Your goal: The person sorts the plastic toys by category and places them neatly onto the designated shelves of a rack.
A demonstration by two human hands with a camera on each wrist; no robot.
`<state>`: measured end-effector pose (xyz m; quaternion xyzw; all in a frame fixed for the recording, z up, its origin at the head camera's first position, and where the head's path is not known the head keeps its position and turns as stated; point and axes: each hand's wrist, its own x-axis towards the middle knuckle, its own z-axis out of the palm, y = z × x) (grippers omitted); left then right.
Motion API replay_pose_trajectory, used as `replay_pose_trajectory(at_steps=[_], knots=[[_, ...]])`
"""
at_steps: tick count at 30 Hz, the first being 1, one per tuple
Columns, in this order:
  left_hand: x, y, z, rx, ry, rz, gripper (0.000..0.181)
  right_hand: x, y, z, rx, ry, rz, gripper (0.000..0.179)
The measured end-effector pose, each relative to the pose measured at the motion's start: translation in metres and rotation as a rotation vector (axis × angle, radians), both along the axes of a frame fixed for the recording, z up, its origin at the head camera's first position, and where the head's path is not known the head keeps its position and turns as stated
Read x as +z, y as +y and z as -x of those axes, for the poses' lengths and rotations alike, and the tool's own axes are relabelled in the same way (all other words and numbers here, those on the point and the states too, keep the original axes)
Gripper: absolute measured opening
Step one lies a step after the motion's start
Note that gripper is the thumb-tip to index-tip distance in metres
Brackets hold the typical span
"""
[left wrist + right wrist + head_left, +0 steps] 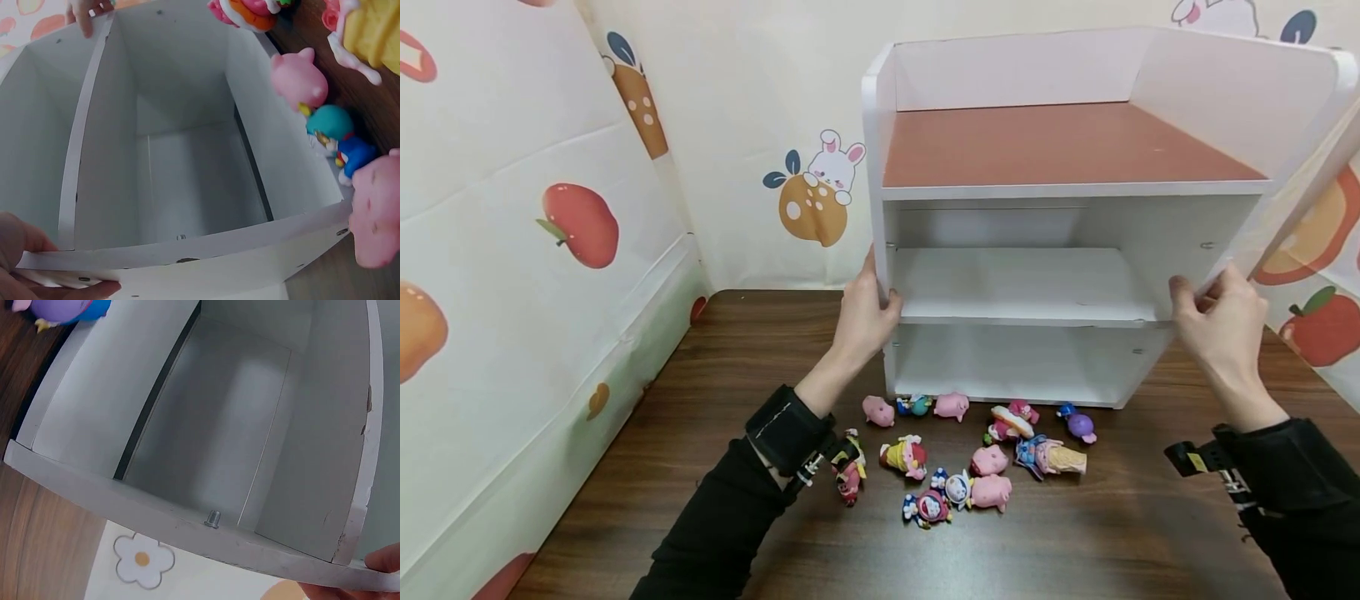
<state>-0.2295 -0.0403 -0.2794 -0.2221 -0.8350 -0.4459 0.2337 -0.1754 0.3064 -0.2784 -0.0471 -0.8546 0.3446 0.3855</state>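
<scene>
A small white shelf unit point(1007, 283) with a brown top board point(1060, 150) stands on the wooden table. My left hand point(867, 310) grips its left side panel, fingers along the outside and thumb at the front edge. On the opposite side, my right hand point(1223, 327) holds the right panel's front edge between thumb and fingers. The left wrist view shows the left fingers point(75, 291) outside the panel. Only the fingertips of the right hand point(382, 557) appear in the right wrist view. Both compartments look bare inside.
Several toy figures lie before the unit, including a pink pig point(991, 492), a purple-and-blue figure point(1077, 423) and a doll in a tan skirt point(1051, 457). Pink pigs point(299, 78) sit close to its base. Patterned walls point(737, 125) rise behind and on both sides.
</scene>
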Motion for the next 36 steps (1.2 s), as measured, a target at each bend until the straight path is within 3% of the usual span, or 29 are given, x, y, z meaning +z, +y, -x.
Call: replay_pose_trajectory(at_steps=[25, 36], knots=[[-0.004, -0.058, -0.002, 0.144, 0.001, -0.14, 0.042, -0.002, -0.066, 0.012, 0.081, 0.075, -0.023, 0.028], [-0.016, -0.062, 0.001, 0.096, 0.082, -0.149, 0.044, 0.001, -0.069, 0.011, 0.118, 0.074, -0.022, 0.029]])
